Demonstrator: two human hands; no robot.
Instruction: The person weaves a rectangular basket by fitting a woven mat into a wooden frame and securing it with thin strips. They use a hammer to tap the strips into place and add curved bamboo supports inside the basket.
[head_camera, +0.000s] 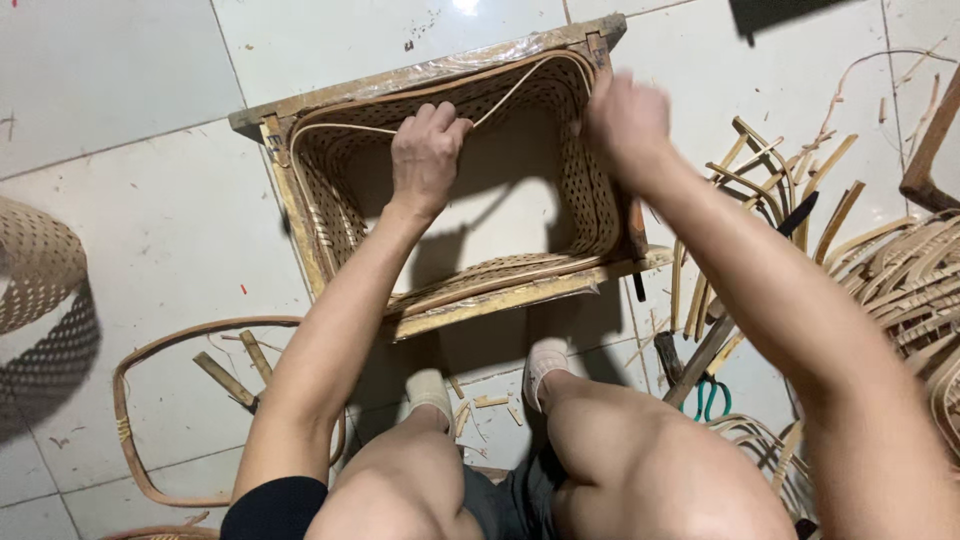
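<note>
On the pale tiled floor (150, 230), between the person's feet and the far tiles, stands a rectangular wooden frame (300, 235) with a woven open-mesh bamboo basket (330, 190) fitted inside it. At the far rim of this basket, the left hand (428, 155) has its fingers curled closed over a thin pale bamboo strip (340, 127) that runs along the top edge. The right hand (625, 120) is at the far right corner of the frame; it is blurred, so I cannot tell if its fingers grip something. To the right lie many loose bent bamboo strips (780, 180) and green-handled scissors (712, 397). To the left lie a bent bamboo hoop (125, 400) and another piece of woven mesh (35, 260).
</note>
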